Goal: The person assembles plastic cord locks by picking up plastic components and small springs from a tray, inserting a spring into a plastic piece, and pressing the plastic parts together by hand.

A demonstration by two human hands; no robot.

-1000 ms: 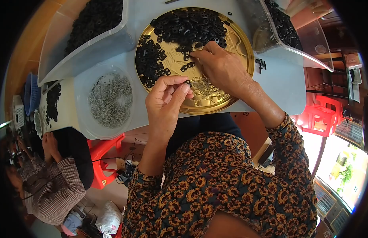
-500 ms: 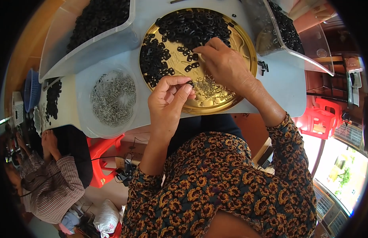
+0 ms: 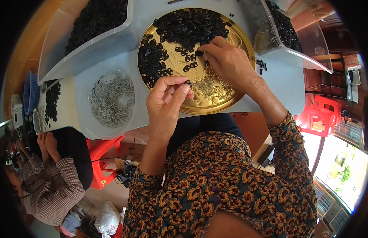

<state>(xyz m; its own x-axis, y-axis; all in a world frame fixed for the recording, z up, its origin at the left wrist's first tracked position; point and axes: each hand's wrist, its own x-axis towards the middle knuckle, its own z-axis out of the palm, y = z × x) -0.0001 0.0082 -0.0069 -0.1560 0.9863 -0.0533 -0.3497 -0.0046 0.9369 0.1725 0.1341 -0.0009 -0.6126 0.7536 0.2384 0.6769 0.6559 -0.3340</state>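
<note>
My left hand pinches a small black plastic piece between thumb and fingertips, over the near left rim of a round gold tray. Across the tray, my right hand has its thumb and forefinger closed on another black piece, partly covered by the fingers. A heap of black pieces with holes fills the tray's far side. A second pile lies at its left, and a few loose pieces sit between. Small shiny metal pins are scattered nearest me, below my right hand.
Left of the tray stands a clear round tub of metal pins. Clear bins of black pieces stand at far left and far right. A few black parts lie right of the tray. Another person sits at left beside a red stool.
My right hand has shifted slightly, and a dark piece now shows at its fingertips. The left hand keeps its pinch almost in place. The whole view has drifted a little.
</note>
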